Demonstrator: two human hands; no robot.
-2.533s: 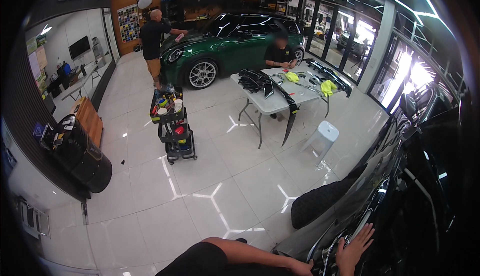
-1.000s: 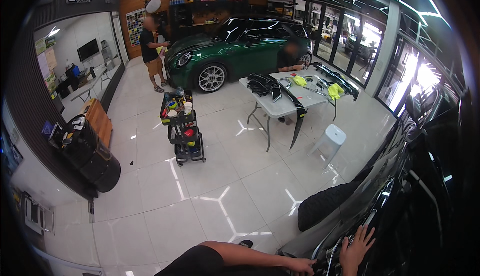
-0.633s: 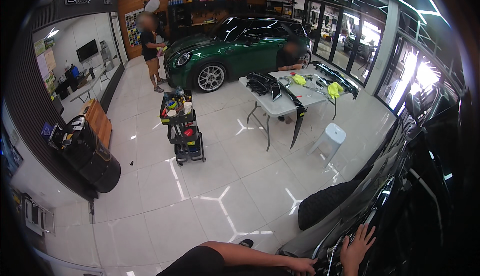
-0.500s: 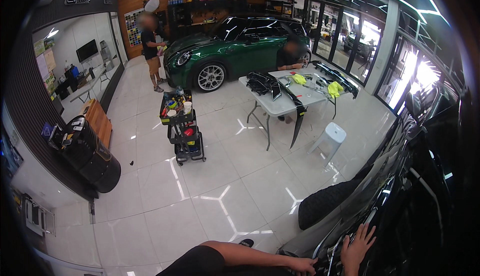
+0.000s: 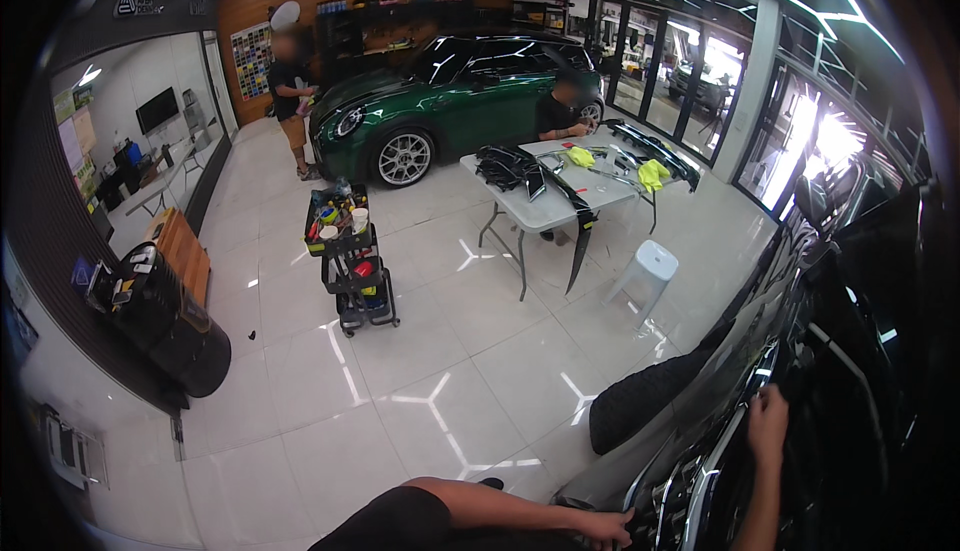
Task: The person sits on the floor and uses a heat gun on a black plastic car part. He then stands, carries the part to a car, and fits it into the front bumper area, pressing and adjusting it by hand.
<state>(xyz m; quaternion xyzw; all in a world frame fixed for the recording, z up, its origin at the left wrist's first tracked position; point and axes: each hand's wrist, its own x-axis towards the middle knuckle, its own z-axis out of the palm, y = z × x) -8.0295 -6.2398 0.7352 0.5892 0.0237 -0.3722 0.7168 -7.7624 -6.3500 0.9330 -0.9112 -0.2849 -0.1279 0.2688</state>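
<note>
A glossy black car (image 5: 850,421) fills the right side, with chrome-edged trim (image 5: 708,471) running along its near part. My left hand (image 5: 605,528) reaches in from the bottom with its fingers curled closed at the edge of a patterned dark part beside that trim. What it pinches, if anything, is hidden. Farther up, my right hand (image 5: 768,421) is closed against the black body by the upper end of the chrome trim. Its fingertips point away from me, and anything within them is too small to make out.
A black tool trolley (image 5: 350,276) stands mid-floor. Beyond it is a green car (image 5: 440,111) with a person (image 5: 290,101) at its front. Another person (image 5: 562,111) sits behind a white table (image 5: 530,213) holding dark trim parts and yellow cloths. A white stool (image 5: 650,266) is nearer.
My right hand lay spread on the black body; now it has closed and moved up and to the right. My left hand stays nearly in place. The view has shifted slightly.
</note>
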